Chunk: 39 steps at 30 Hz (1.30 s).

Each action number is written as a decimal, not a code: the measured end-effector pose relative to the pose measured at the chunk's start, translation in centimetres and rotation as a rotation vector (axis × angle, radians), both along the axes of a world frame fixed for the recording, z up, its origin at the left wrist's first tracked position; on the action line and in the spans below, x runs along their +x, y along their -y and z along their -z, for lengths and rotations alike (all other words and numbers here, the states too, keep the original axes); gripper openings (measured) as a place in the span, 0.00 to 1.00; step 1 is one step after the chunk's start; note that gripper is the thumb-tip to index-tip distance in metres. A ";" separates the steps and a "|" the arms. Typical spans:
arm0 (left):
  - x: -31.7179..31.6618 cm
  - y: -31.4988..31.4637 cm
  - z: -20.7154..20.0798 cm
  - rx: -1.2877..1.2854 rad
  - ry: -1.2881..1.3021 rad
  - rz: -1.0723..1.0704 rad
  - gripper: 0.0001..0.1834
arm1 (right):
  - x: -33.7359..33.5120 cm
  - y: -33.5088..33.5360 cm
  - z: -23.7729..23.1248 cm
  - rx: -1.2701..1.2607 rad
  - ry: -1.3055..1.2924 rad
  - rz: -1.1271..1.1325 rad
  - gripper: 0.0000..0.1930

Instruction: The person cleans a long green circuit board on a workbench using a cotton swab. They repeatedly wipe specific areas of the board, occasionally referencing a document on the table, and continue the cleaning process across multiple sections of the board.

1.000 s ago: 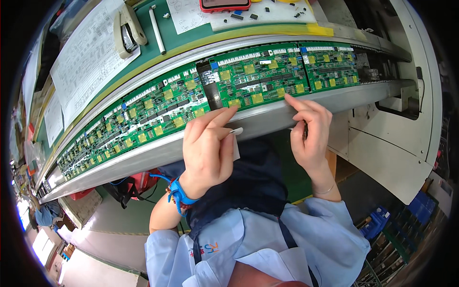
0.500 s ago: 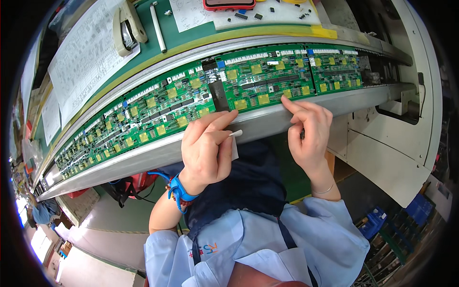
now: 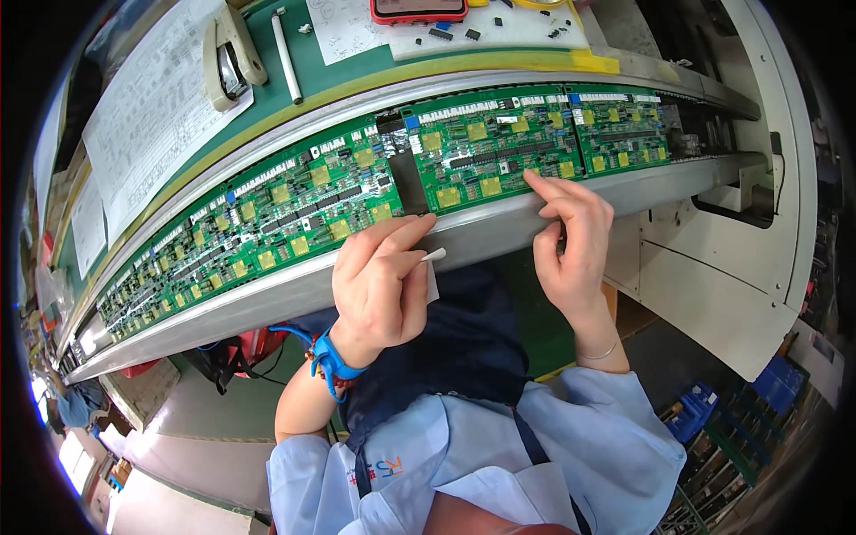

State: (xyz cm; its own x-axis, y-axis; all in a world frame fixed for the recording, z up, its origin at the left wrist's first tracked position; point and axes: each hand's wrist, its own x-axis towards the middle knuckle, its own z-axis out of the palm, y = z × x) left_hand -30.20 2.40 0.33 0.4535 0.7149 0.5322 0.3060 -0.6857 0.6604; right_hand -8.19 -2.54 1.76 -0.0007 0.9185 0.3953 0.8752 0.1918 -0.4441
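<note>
My left hand [image 3: 379, 285] is closed on a small white stick, which looks like a cotton swab [image 3: 434, 255]; its tip pokes out between thumb and fingers. The fingertips of this hand rest at the rail edge, below the dark gap between two boards. My right hand [image 3: 575, 236] holds nothing; its index finger is stretched onto the lower edge of the middle green circuit board [image 3: 495, 147], with the other fingers loosely bent. To the left lies a longer row of circuit boards [image 3: 259, 209], and to the right another circuit board [image 3: 622, 134]. Yellow square parts dot the boards.
A metal rail [image 3: 481, 227] runs along the near side of the boards. Beyond them, a green bench holds a printed sheet [image 3: 152, 134], a beige tape dispenser [image 3: 230, 58], a white rod [image 3: 286, 58] and a foam pad [image 3: 526, 37] with loose black chips. A white machine housing [image 3: 704, 294] stands right.
The whole view has shifted slightly. My left fingertips have dropped back a little from the board edge, the white stick still held. My right index finger stays on the middle board's edge.
</note>
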 end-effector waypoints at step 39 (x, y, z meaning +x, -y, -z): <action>-2.3 0.3 1.0 0.066 0.105 -0.046 0.06 | -3.6 -1.6 -0.1 -0.008 0.066 -0.006 0.17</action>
State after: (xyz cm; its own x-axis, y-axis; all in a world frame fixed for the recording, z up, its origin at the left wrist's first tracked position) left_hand -32.50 2.12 -0.64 0.3600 0.6958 0.6215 0.2696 -0.7153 0.6447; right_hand -11.82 -0.94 1.86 -0.0319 0.9214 0.3873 0.9013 0.1940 -0.3873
